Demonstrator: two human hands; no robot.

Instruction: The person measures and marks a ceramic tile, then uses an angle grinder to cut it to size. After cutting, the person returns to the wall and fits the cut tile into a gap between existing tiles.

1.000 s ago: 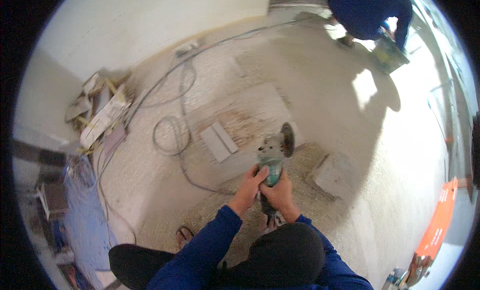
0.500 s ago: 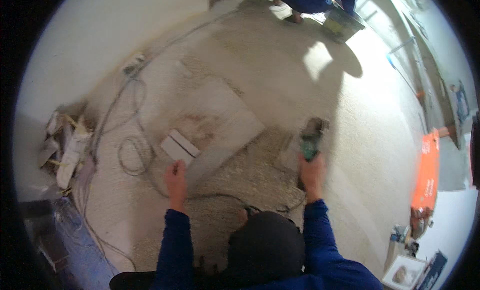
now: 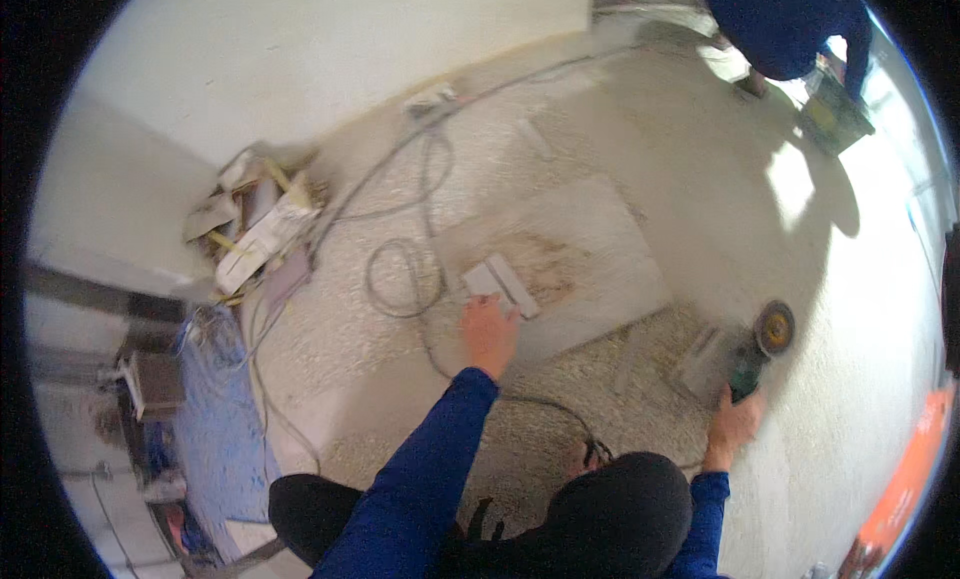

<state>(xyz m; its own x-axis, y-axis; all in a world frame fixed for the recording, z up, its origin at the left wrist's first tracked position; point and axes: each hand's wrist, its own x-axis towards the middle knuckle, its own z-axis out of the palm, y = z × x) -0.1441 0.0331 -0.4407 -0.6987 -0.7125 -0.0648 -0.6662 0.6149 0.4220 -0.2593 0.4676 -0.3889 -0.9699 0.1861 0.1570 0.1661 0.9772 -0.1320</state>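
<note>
My right hand (image 3: 735, 424) is closed around the green body of an angle grinder (image 3: 744, 372). The grinder's round disc (image 3: 774, 327) points away from me, held out to the right. My left hand (image 3: 489, 337) reaches to the near edge of a white tile (image 3: 487, 284), its fingers at or over that edge and smeared by motion, so their grip is unclear. A narrow strip (image 3: 516, 287) sits beside the tile, parted from it by a thin dark line. Both lie on a large pale slab (image 3: 610, 249) with brown dust on it.
A dark cable (image 3: 370, 269) loops over the dusty floor left of the slab. Broken scraps (image 3: 265, 229) are heaped near the left wall, beside a blue sheet (image 3: 215, 399). Another person (image 3: 785, 24) bends over a bucket (image 3: 835, 119) at the far right. An orange sheet (image 3: 905, 479) lies at the right edge.
My view has swung left, so the scene sits further right. My left hand has come further over the tile's edge. The grinder has moved outward to the right, still in my right hand.
</note>
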